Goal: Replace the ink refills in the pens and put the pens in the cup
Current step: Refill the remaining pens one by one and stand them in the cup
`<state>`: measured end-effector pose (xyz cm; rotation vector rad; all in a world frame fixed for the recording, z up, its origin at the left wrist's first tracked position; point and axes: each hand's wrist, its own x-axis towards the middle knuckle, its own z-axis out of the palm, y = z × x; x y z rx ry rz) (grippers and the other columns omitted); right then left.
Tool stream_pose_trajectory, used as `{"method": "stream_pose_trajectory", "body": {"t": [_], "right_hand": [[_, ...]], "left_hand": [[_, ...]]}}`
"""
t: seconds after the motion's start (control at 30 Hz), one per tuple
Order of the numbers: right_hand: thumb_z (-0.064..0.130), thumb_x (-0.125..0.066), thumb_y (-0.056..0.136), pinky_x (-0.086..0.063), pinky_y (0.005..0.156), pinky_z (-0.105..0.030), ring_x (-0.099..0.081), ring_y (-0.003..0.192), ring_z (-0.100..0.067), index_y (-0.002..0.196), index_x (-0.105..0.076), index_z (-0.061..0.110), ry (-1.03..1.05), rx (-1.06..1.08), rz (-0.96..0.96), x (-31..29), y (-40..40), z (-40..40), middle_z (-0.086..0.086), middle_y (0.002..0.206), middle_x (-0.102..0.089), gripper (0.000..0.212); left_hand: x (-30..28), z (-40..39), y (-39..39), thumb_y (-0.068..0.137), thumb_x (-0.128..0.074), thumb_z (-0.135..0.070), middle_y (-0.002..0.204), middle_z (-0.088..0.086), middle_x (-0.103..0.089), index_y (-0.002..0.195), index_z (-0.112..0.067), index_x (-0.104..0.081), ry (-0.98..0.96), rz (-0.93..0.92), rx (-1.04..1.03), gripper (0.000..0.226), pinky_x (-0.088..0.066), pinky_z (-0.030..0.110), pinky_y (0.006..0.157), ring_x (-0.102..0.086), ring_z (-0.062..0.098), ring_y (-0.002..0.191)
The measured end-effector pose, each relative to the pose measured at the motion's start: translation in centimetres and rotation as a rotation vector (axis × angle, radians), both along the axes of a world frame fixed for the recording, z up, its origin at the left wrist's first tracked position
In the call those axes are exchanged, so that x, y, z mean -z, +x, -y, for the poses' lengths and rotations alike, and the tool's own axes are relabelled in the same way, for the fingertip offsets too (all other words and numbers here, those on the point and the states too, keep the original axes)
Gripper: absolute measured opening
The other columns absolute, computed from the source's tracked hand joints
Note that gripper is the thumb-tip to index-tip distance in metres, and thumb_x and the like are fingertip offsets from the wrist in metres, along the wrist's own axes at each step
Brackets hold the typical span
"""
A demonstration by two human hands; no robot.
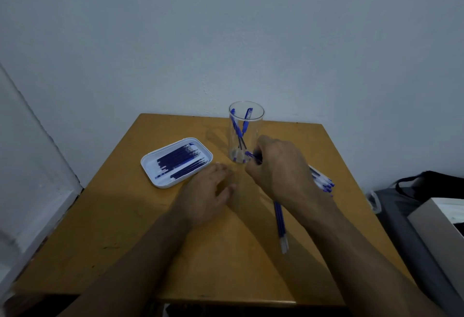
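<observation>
Against a pale blue-grey wall stands a small wooden table [120,229]. Near its far edge a clear cup [245,131] holds two blue pens [238,128]. Left of the cup, a white tray [153,166] carries a row of dark blue refills [183,163]. The left hand [208,191] rests palm-down on the tabletop with relaxed, spread fingers, holding nothing. The right hand [278,166] curls its fingers around a blue pen [252,155] just beside the cup's base. Behind that hand lies a cluster of pens [324,181]; loose refills [280,224] lie below the wrist.
</observation>
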<state>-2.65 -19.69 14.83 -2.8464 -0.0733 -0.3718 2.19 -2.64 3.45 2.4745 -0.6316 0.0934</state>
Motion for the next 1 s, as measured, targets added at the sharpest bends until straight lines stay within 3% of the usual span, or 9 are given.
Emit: {"method": "stream_pose_trajectory", "body": {"t": [0.1,0.17,0.23,0.3,0.37,0.47,0.6,0.8,1.0], "right_hand": [[0.018,-0.069,0.091,-0.044,0.058,-0.022,-0.058,0.073,-0.007,0.103,-0.055,0.023,0.382,-0.033,-0.074,0.0,-0.7,-0.4,0.008,0.083,-0.06,0.019],[0.018,-0.071,0.091,-0.051,0.061,-0.027,-0.063,0.073,-0.005,0.12,-0.06,0.023,0.655,-0.045,-0.22,0.9,-0.8,-0.3,0.003,0.083,-0.067,0.032],[0.017,-0.073,0.091,-0.052,0.063,-0.033,-0.063,0.067,-0.008,0.129,-0.063,0.019,0.93,-0.035,-0.358,2.4,-0.6,-0.2,0.002,0.076,-0.068,0.039],[0.014,-0.074,0.091,-0.05,0.058,-0.032,-0.061,0.06,-0.011,0.119,-0.067,0.013,1.16,-0.003,-0.431,4.1,-0.5,-0.2,0.004,0.065,-0.064,0.03],[0.008,-0.075,0.089,-0.049,0.049,-0.031,-0.062,0.057,-0.017,0.11,-0.065,0.005,1.322,0.032,-0.426,5.1,-0.8,-0.4,-0.003,0.065,-0.067,0.024],[0.007,-0.078,0.085,-0.049,0.045,-0.028,-0.066,0.059,-0.021,0.104,-0.062,0.002,1.375,0.084,-0.295,6.4,-1.2,-0.5,-0.01,0.07,-0.069,0.025],[0.009,-0.08,0.082,-0.047,0.045,-0.026,-0.063,0.058,-0.019,0.104,-0.067,0.003,1.414,0.109,-0.237,7.7,-1.1,0.0,-0.011,0.072,-0.068,0.027],[0.012,-0.077,0.08,-0.056,0.053,-0.029,-0.068,0.073,-0.023,0.102,-0.072,0.0,1.467,0.003,-0.39,8.2,-1.1,1.8,-0.017,0.084,-0.073,0.025],[0.011,-0.077,0.079,-0.059,0.056,-0.029,-0.07,0.077,-0.027,0.104,-0.07,-0.002,1.427,-0.065,-0.392,8.5,-1.2,1.6,-0.025,0.09,-0.074,0.029]], "left_hand": [[0.1,-0.9,-0.7,0.102,-0.056,-0.042,0.141,-0.01,-0.059,0.137,-0.028,-0.061,-0.136,-0.017,0.004,0.039,-0.045,0.035,0.112,-0.052,0.006,0.13],[0.3,-1.2,-1.4,0.102,-0.056,-0.035,0.12,-0.01,-0.07,0.125,-0.025,-0.07,-0.309,-0.063,0.009,0.029,-0.058,0.038,0.094,-0.065,0.005,0.109],[0.3,-1.2,-2.4,0.104,-0.054,-0.031,0.101,-0.005,-0.075,0.111,-0.019,-0.074,-0.501,-0.183,0.019,0.024,-0.063,0.044,0.078,-0.072,0.015,0.088],[-0.1,-0.9,-3.2,0.104,-0.053,-0.033,0.09,0.007,-0.074,0.1,-0.015,-0.072,-0.673,-0.376,0.014,0.027,-0.062,0.049,0.066,-0.073,0.028,0.073],[-0.5,-0.7,-3.5,0.1,-0.052,-0.042,0.084,0.015,-0.072,0.094,-0.015,-0.071,-0.779,-0.546,0.023,0.034,-0.06,0.045,0.06,-0.071,0.036,0.067],[-0.6,-0.8,-3.3,0.094,-0.061,-0.053,0.086,0.025,-0.071,0.095,-0.016,-0.07,-0.746,-0.658,0.072,0.038,-0.058,0.042,0.058,-0.071,0.043,0.066],[-0.5,-0.3,-3.4,0.085,-0.075,-0.039,0.085,0.013,-0.075,0.107,-0.015,-0.068,-0.66,-0.711,0.08,0.033,-0.056,0.035,0.052,-0.07,0.032,0.058],[-0.4,-0.8,-3.1,0.092,-0.073,-0.021,0.074,-0.001,-0.072,0.097,-0.027,-0.072,-0.533,-0.472,0.016,0.007,-0.048,0.022,0.052,-0.061,0.007,0.057],[0.0,-0.8,-3.2,0.093,-0.072,-0.017,0.078,0.001,-0.075,0.095,-0.025,-0.074,-0.526,-0.413,0.019,0.009,-0.051,0.027,0.056,-0.062,0.008,0.055]]}}
